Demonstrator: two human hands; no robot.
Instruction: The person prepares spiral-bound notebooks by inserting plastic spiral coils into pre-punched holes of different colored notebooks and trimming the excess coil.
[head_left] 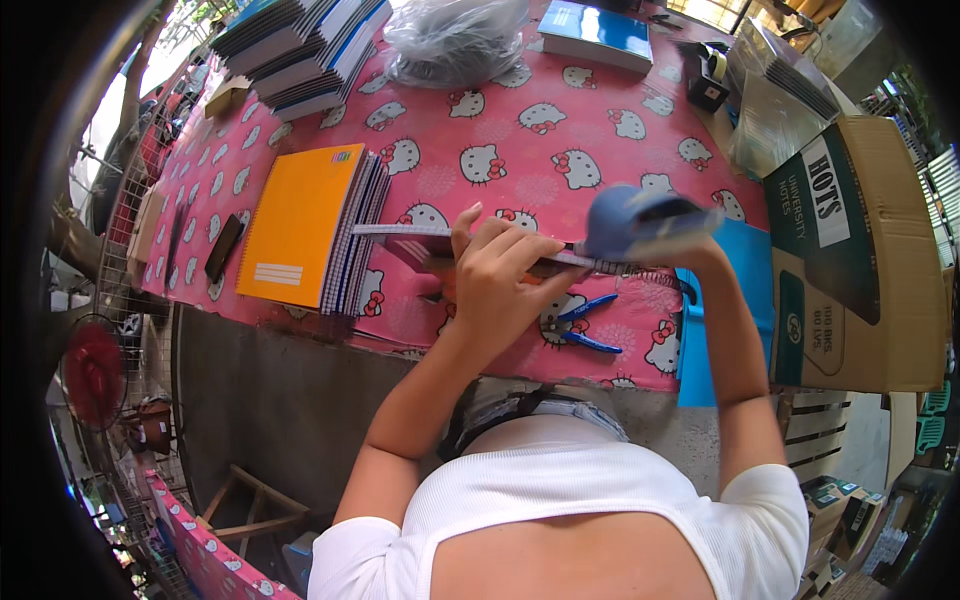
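Note:
My left hand (pixel 500 258) grips a notebook (pixel 405 233) tilted nearly edge-on above the table's front edge, fingers and thumb closed round it. A coil binding (pixel 655 272) runs along its right part. At the coil's right end my right hand (pixel 705 256) is closed on a blue rounded thing (pixel 650 222), smeared by motion, so its kind does not show. That thing hides most of the right fingers. Below the notebook lie blue-handled pliers (pixel 590 325). Bright blue sheets or covers (pixel 730 310) lie under my right forearm.
A stack of spiral notebooks with an orange cover (pixel 300 225) lies at left, beside a dark phone-like object (pixel 224 248). Book stacks (pixel 300 60), a clear plastic bag (pixel 455 40) and a blue-covered stack (pixel 597 35) stand farther back. A cardboard box (pixel 860 260) bounds the right.

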